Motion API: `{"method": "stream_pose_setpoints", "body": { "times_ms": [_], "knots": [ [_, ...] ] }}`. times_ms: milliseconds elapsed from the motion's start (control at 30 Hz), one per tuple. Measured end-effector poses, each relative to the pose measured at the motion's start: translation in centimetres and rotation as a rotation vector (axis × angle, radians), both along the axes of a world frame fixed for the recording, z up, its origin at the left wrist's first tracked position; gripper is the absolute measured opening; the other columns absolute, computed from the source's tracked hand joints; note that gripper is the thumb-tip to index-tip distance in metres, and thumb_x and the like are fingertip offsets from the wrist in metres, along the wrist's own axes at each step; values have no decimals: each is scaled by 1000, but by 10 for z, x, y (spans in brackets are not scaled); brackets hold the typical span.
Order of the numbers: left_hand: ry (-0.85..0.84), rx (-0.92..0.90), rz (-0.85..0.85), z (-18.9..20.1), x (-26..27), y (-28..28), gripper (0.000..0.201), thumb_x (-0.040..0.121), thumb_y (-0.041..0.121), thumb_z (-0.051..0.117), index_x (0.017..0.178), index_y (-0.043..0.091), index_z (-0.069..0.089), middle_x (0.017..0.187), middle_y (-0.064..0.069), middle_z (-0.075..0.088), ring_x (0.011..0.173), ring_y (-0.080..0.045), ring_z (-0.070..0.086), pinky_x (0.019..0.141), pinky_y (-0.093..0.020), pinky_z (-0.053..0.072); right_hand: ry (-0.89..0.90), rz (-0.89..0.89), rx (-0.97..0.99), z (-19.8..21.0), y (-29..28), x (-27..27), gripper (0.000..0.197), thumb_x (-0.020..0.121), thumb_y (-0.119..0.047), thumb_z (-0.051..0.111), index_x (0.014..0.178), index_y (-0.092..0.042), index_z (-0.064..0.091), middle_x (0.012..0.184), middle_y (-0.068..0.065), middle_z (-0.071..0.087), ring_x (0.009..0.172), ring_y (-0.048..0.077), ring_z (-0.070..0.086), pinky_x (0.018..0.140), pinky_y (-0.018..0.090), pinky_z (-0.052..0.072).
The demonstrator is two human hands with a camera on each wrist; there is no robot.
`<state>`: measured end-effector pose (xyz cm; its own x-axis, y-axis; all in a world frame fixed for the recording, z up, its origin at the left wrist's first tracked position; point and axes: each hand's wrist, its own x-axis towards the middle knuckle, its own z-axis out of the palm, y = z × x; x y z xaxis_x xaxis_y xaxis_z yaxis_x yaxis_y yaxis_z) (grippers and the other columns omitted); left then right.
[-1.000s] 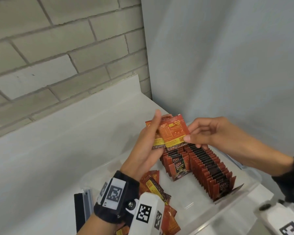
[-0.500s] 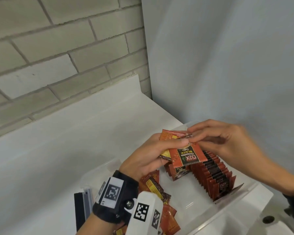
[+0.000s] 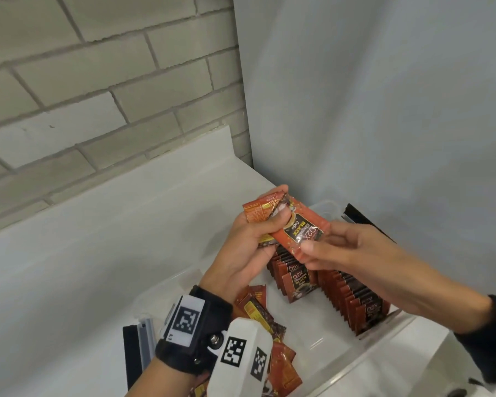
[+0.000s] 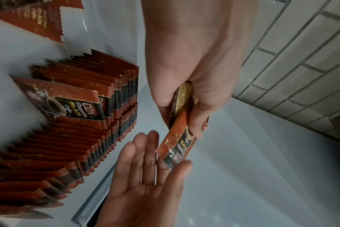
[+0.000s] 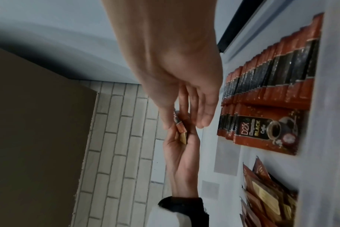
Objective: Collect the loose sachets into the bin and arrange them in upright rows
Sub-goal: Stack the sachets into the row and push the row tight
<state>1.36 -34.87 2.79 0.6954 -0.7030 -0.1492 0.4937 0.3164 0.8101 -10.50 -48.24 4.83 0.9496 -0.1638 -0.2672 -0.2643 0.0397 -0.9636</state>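
Observation:
My left hand (image 3: 269, 217) grips a small stack of orange sachets (image 3: 255, 213) above the clear bin (image 3: 364, 351). My right hand (image 3: 312, 245) pinches the lower end of the front sachet (image 3: 301, 227), which lies slanted on the stack with its printed face up. In the left wrist view the front sachet (image 4: 177, 147) sticks out of my left hand (image 4: 186, 122), with the right-hand fingers (image 4: 145, 153) behind it. Below, two upright rows of sachets (image 3: 352, 299) stand in the bin. Loose sachets (image 3: 258, 313) lie at its near left.
The bin sits on a white counter (image 3: 98, 253) in a corner, brick wall behind and a grey panel to the right. A black and grey strip (image 3: 138, 353) lies left of the bin, and a black bar (image 3: 364, 222) behind it. Bare bin floor (image 3: 318, 330) shows between the rows and the loose sachets.
The right hand has turned the front sachet over, from its back side to its printed face. It now lies slanted against the stack in the left hand, which stayed above the rows.

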Motion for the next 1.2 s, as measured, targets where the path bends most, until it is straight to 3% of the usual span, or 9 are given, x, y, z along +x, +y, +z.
{"method": "stream_pose_setpoints", "body": {
  "times_ms": [133, 267, 400, 467, 633, 800, 933, 1033, 1200],
  "knots": [
    [2, -42, 19, 2, -1, 0, 43, 74, 4, 65, 117, 13, 64, 104, -12, 67, 99, -26, 64, 91, -38, 52, -5, -36, 42, -2, -4, 10, 32, 78, -18, 70, 106, -3, 67, 94, 14, 74, 93, 24, 71, 84, 31, 57],
    [27, -24, 61, 2, 0, 0, 21, 81, 15, 66, 101, 11, 66, 87, -6, 67, 82, -19, 66, 73, -31, 56, 9, 91, -19, 5, -17, 13, 33, 80, -13, 68, 108, 3, 61, 89, 20, 73, 83, 27, 72, 79, 32, 59],
    [76, -35, 155, 1, 2, 0, 17, 78, 15, 67, 93, 9, 66, 75, -2, 65, 69, -11, 64, 69, -25, 56, 42, 450, -391, 13, -28, 16, 5, 84, -14, 69, 88, -15, 66, 80, 5, 73, 71, 15, 68, 71, 22, 54],
    [88, -49, 173, 2, 1, -1, 15, 79, 13, 66, 94, 8, 66, 74, -2, 65, 68, -11, 64, 69, -23, 55, 41, 602, -671, 9, -28, 23, 6, 87, -18, 69, 86, -24, 67, 77, -6, 70, 70, 3, 65, 69, 17, 51],
    [96, -34, 165, 2, 0, -1, 18, 78, 13, 67, 95, 8, 66, 75, -4, 64, 69, -12, 63, 69, -24, 55, 26, 839, -1064, -2, -12, 39, 7, 88, -11, 66, 86, -19, 66, 83, -5, 66, 72, 1, 59, 62, 4, 38],
    [138, -17, 170, 4, 0, 0, 6, 85, 6, 63, 90, 8, 64, 74, -3, 62, 70, -13, 62, 67, -23, 53, -43, 950, -1369, -12, 3, 50, 20, 83, 0, 57, 79, -19, 53, 71, -12, 44, 64, 4, 41, 56, 16, 31],
    [159, -15, 163, 5, 0, 1, 7, 85, 1, 60, 83, 7, 63, 74, -4, 61, 70, -14, 62, 65, -23, 53, -156, 928, -1591, -20, 6, 55, 19, 88, -2, 53, 80, -16, 42, 85, 2, 52, 67, 13, 46, 59, 28, 42],
    [169, -9, 166, 6, -1, 1, 8, 85, 0, 60, 83, 7, 63, 74, -5, 62, 69, -13, 62, 62, -22, 54, -180, 925, -1594, -19, 4, 58, 20, 88, -1, 50, 81, -15, 39, 83, 0, 44, 59, 10, 36, 52, 23, 33],
    [189, 8, 176, 7, -2, 0, 7, 84, 1, 61, 84, 7, 64, 75, -5, 63, 68, -12, 64, 60, -22, 54, -258, 969, -1534, -23, 3, 56, 23, 88, -2, 53, 80, -17, 38, 85, 1, 49, 72, 18, 52, 60, 32, 43]
  ]
}}
